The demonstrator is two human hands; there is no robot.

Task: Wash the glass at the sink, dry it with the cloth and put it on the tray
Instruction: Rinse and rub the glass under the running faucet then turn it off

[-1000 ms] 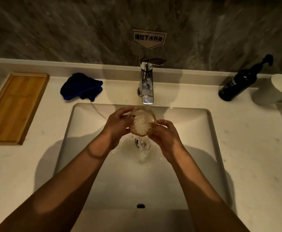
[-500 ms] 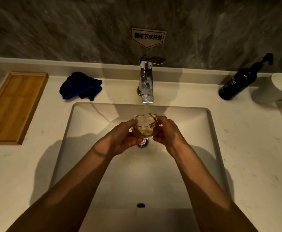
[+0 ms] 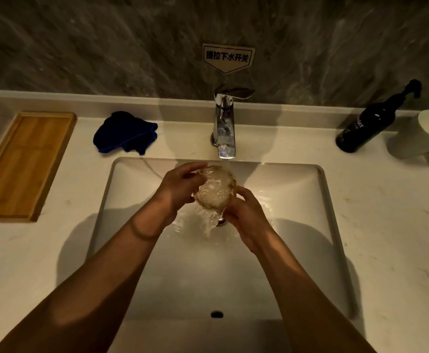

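glass [image 3: 214, 191] newly tipped between both hands

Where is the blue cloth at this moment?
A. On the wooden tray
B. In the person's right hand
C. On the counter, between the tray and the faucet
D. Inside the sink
C: the blue cloth lies bunched on the counter, between the wooden tray and the faucet.

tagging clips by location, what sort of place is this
Most likely a bathroom vanity, perhaps in a hotel: a basin set into a pale counter, a chrome tap running onto the glass, a pump bottle beside a cup, and a wall sign.
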